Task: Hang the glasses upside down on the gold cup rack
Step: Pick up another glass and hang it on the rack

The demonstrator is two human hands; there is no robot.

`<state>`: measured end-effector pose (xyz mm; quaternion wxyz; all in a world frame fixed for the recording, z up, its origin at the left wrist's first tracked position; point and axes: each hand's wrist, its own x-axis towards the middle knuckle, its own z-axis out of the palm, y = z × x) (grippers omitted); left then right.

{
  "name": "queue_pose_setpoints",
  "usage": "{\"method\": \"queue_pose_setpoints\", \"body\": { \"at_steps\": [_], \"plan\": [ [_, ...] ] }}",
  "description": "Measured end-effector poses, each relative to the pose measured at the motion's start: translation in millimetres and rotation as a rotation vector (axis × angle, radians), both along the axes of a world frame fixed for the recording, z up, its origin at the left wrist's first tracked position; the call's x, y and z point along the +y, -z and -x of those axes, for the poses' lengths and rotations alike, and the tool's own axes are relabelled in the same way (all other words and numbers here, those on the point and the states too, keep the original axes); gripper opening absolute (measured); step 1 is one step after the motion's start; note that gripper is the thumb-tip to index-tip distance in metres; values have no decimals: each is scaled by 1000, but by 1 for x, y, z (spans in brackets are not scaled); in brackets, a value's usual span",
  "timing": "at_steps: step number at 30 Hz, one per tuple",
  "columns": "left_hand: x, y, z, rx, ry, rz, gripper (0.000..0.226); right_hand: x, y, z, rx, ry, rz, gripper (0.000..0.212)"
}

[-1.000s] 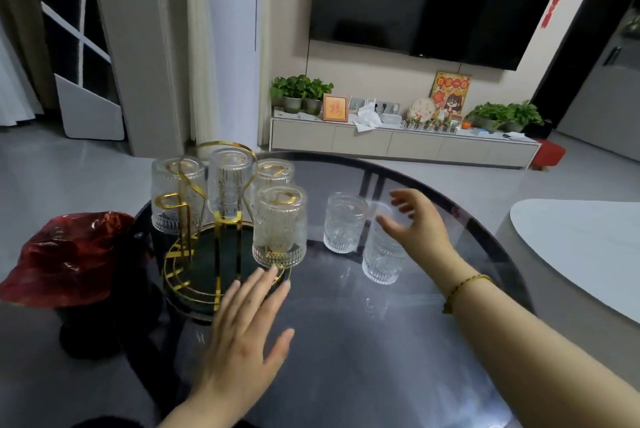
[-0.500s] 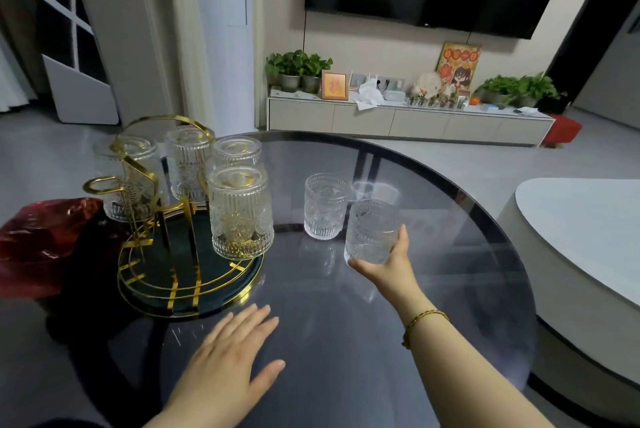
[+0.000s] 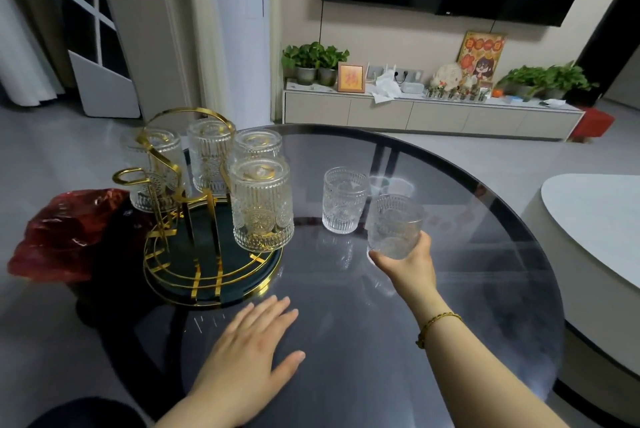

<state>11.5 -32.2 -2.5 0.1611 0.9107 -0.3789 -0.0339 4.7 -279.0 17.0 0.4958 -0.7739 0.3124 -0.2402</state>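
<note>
The gold cup rack [image 3: 207, 275] stands on the left of the round dark glass table [image 3: 485, 289]. Several embossed glasses hang upside down on it; the nearest hung glass [image 3: 261, 205] is at its front right. One empty gold peg [image 3: 130, 176] sticks out at the rack's left. A loose glass [image 3: 344, 199] stands upright on the table. My right hand [image 3: 408, 268] grips another glass [image 3: 393, 225] from below, lifted just off the table, right of the loose one. My left hand [image 3: 252, 355] lies flat on the table, fingers spread, in front of the rack.
A crumpled red bag [image 3: 69, 230] lies left of the rack at the table's edge. A white low table [image 3: 595, 216] is to the right. A TV cabinet [image 3: 429, 114] with plants lines the far wall.
My right hand closed on the right-hand glass and raised it from the table. My left hand slid back from the rack and rests flat. The view shifted right.
</note>
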Motion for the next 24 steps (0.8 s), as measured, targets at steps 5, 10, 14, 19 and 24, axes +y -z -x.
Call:
{"method": "queue_pose_setpoints", "body": {
  "at_steps": [5,10,14,19,24],
  "plan": [
    [-1,-1,0,-11,0,10,55,3,-12,15,-156,-38,-85,65],
    [0,-6,3,22,-1,25,53,9,-45,33,-201,-122,-33,59],
    [13,-14,9,-24,-7,169,45,16,-85,44,-228,-265,112,58],
    [56,-29,2,-218,-159,450,32,37,-140,47,-252,-421,251,52],
    [99,-32,-24,-80,-399,600,52,71,-180,35,-245,-607,256,59]
  ]
}}
